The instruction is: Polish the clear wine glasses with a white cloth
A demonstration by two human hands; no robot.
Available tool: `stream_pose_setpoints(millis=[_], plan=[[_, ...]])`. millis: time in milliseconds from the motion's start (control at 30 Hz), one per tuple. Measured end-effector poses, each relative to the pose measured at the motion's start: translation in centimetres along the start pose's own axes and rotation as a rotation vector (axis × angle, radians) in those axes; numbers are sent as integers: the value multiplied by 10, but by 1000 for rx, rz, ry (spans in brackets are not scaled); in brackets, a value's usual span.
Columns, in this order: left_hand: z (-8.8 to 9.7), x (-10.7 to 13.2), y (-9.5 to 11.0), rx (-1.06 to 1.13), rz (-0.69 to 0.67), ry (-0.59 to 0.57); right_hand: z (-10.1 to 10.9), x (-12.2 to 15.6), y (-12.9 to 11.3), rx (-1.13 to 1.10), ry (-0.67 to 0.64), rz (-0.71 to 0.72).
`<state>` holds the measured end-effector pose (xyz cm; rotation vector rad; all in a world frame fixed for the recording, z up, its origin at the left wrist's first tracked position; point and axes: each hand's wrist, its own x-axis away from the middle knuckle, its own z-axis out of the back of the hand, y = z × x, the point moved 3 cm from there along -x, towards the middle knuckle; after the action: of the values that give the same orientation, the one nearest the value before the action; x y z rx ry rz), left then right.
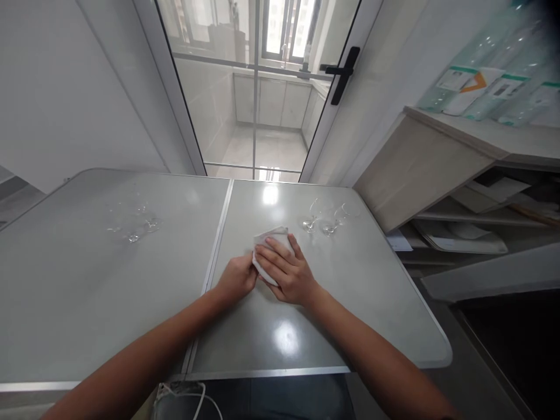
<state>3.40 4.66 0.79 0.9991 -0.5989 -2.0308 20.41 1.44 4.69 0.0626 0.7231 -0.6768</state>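
Note:
My right hand [286, 273] presses a folded white cloth [271, 234], its fingers closed over the front of it. Just beside it, my left hand [238, 276] is closed in a fist against the cloth's lower left edge. Whatever lies inside the cloth or the left fingers is hidden. Both hands are above the right half of a pale grey-green table [363, 291]. Two clear stemmed glasses, one glass [308, 224] and another glass [330, 227], stand beyond my right hand. More clear glassware [133, 237] is on the left half, its outlines faint.
A metal strip [219, 233] divides the tabletop. Behind it is a glass door [256, 116] with a black handle [344, 74]. At right, a wooden shelf unit [437, 157] carries several plastic bottles [472, 81]. A white cable [200, 399] hangs below the front edge.

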Motion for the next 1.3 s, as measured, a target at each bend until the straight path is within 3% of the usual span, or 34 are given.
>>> stream_pose_setpoints(millis=[67,133,233,367,500,567,733,933,1300], plan=[[-1,2,3,-154,-147,8,3,-3,-1,14,45,-48],[-2,5,6,-252,-239,0,7,-3,2,-67,110,-206],[-4,7,9,-247,-267,-43,8,2,15,-445,186,-542],[-5,5,8,32,-91,-104,-4,11,30,-1133,341,-951],[-8,0,1,423,196,-110,-13,7,25,-1466,560,-1084],[-9,-1,-2,554,288,-55,-16,3,18,-1580,582,-1137],[-11,-2,-5,639,367,-14,-23,-2,4,-1818,433,-1150],[-10,-3,1,697,367,-9,-23,-1,-2,-1904,382,-1064],[-5,-4,0,813,259,74,-49,14,6,-1637,221,-952]])
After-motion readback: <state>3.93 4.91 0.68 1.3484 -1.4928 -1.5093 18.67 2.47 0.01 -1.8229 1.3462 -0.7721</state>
